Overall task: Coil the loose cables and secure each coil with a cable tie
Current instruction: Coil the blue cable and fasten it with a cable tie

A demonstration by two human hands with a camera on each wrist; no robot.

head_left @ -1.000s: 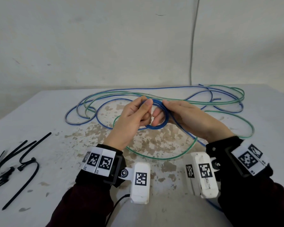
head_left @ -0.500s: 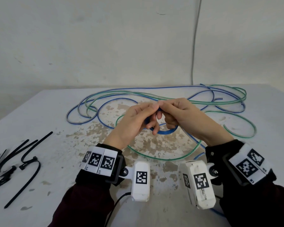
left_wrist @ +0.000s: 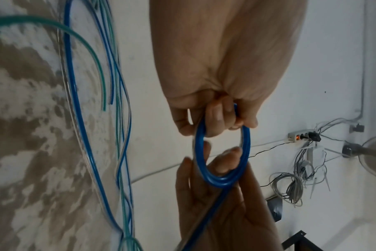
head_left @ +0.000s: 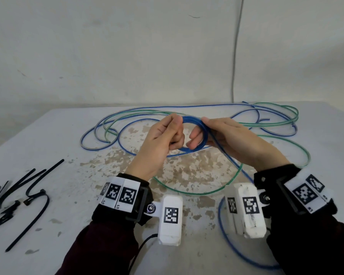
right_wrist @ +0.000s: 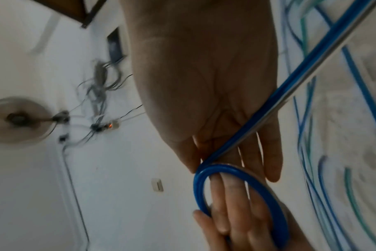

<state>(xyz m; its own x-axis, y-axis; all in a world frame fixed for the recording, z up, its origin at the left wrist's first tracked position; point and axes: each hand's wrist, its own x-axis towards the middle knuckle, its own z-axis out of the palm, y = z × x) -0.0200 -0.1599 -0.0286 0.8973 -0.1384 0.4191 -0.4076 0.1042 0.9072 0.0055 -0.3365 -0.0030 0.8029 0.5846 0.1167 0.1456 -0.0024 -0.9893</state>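
A small coil of blue cable (head_left: 199, 144) is held above the table between both hands. My left hand (head_left: 168, 133) grips the coil's left side, fingers curled through it (left_wrist: 221, 118). My right hand (head_left: 207, 130) pinches the coil's top right (right_wrist: 206, 169), thumb over it and fingers behind. The loose blue cable (head_left: 226, 155) runs from the coil under my right wrist and loops near the front edge (head_left: 224, 233). A green cable (head_left: 197, 192) lies loose on the table below the hands. Black cable ties (head_left: 34, 193) lie at the left.
More blue and green cable loops (head_left: 266, 116) sprawl across the far half of the worn white table (head_left: 48, 145). A white wall stands behind, with a grey cable (head_left: 235, 56) running down it. Wrist views show a wall fan (right_wrist: 17, 118) and a power strip (left_wrist: 298, 136).
The coil has been lifted and turned to face me, wider than before. My right hand has shifted to pinch its top right. The loose blue cable has been drawn closer.
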